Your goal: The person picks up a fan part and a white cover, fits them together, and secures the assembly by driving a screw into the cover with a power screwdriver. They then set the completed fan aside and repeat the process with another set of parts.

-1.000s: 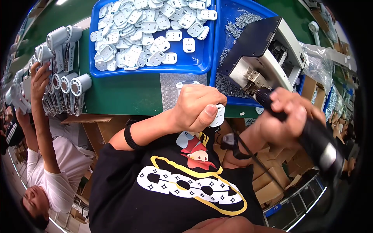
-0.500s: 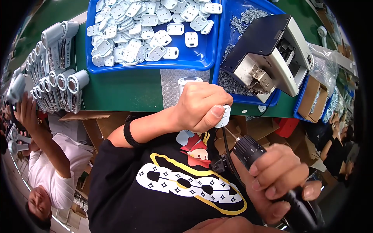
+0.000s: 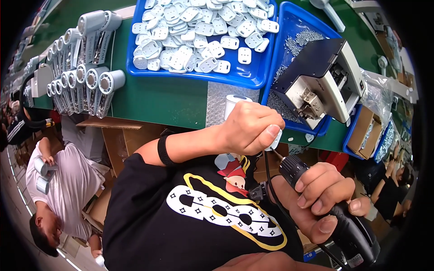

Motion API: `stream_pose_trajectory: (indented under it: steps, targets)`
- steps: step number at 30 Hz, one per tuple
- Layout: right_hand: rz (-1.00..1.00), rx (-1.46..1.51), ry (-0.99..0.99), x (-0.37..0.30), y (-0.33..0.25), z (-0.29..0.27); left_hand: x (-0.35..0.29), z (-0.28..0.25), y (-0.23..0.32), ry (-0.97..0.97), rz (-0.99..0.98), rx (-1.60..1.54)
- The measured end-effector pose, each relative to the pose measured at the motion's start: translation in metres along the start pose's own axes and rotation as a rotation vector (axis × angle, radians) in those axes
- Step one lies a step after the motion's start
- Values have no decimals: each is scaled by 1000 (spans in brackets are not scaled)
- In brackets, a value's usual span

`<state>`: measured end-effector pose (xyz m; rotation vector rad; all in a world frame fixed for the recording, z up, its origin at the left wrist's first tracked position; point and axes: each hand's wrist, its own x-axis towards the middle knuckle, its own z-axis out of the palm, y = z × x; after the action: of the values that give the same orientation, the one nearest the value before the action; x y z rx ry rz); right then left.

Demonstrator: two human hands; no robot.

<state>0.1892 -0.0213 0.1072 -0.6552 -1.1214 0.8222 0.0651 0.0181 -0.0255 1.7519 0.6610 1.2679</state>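
Note:
My left hand [image 3: 253,128] is closed in a fist, its thumb pressing a small light blue plate [image 3: 274,140] that is partly hidden. Just beyond the knuckles shows the round end of a light blue handheld fan [image 3: 237,100]; whether its handle runs through the fist is hidden. My right hand [image 3: 323,194] wraps around a black electric screwdriver [image 3: 294,168], its thin bit pointing up and left at the plate. The bit's tip is at the plate's lower edge; I cannot tell if it sits in a hole.
Many similar plates fill a blue tray [image 3: 194,77]. Another blue tray [image 3: 288,11] holds loose screws and a dark screw-feeding machine [image 3: 312,72]. Handheld fans [image 3: 92,79] stand in rows at the left. A cardboard box [image 3: 367,133] is at the right. A co-worker [image 3: 68,185] sits left.
The whole scene has shifted rightward in the picture. Both hands keep the plate and screwdriver together, the screwdriver at a similar angle. The co-worker's raised arm at the left has come down.

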Motion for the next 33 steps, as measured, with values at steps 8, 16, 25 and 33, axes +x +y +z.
stream_pose_trajectory:
  steps: [8,16,25,33]
  targets:
    - [56,-136,120,18,35,23,101,-105,-24,-213,498,801]
    - [378,-1050,-592,28,155,56,221,-271,-164,-369,257,1440]
    - [448,-1126,-761,31,169,58,29,-287,111,271,-600,1034]
    - [448,-583,-581,31,122,44,-180,-255,74,311,-764,1668]
